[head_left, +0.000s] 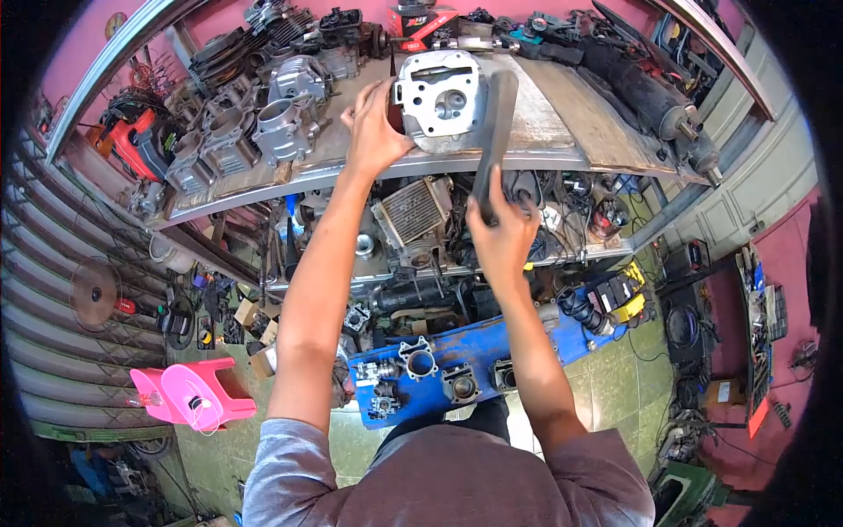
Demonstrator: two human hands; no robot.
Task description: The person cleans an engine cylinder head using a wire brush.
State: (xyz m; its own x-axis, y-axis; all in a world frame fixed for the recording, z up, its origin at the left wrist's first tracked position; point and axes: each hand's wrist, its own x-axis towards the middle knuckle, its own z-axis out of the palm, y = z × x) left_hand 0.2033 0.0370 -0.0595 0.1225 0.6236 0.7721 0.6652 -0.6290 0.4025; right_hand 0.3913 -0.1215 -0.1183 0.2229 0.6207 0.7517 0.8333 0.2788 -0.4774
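A silver cylinder head (441,95) stands on the wooden shelf top, its flat face with a round chamber turned toward me. My left hand (376,132) is at its left side, fingers curled round its edge and thumb near the lower corner. In my right hand (505,233) is the lower end of a long grey flat bar (499,123), held upright with its upper part along the right side of the cylinder head. Whether the bar touches the head is hard to tell.
Engine cylinders (279,130) crowd the shelf's left; a dark exhaust (654,92) lies at the right. A red box (423,28) stands behind. Below are a radiator (411,213), a blue bench (448,351) with several parts, and a pink stool (198,393).
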